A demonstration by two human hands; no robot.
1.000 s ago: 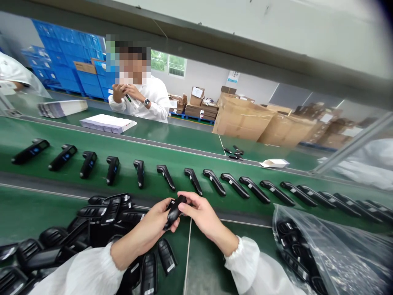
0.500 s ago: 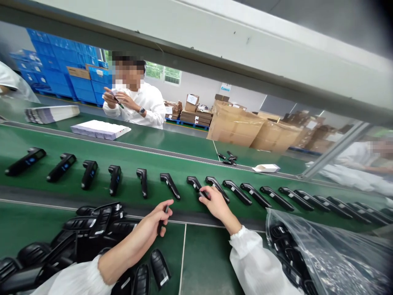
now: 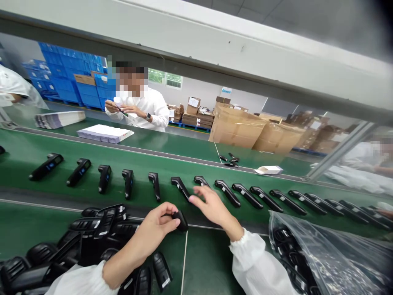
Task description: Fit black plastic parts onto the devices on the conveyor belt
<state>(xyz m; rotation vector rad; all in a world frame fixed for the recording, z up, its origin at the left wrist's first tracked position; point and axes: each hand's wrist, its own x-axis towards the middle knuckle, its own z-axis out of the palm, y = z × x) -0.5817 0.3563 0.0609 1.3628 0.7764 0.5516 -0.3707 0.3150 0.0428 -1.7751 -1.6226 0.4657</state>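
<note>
Between the thumb and fingers of my left hand (image 3: 153,229) is a small black plastic part (image 3: 181,221), held at the near edge of the green belt (image 3: 116,157). My right hand (image 3: 211,205) has its fingers spread, with no object seen in its grasp; its fingertips are beside a black angled device (image 3: 181,187) on the belt. Several similar devices lie in a row to both sides, those on the left showing small blue marks. A pile of black parts (image 3: 89,233) lies under and left of my left forearm.
A clear plastic bag (image 3: 331,250) of black parts is at the right. Across the belt are white box stacks (image 3: 104,133), small black items (image 3: 230,159) and a seated person (image 3: 153,106) handling something. A pale beam (image 3: 215,45) spans overhead.
The row of devices has shifted right in view. My left hand has moved right and turned, showing more of its black part. My right hand's fingers have spread away from the device they were touching.
</note>
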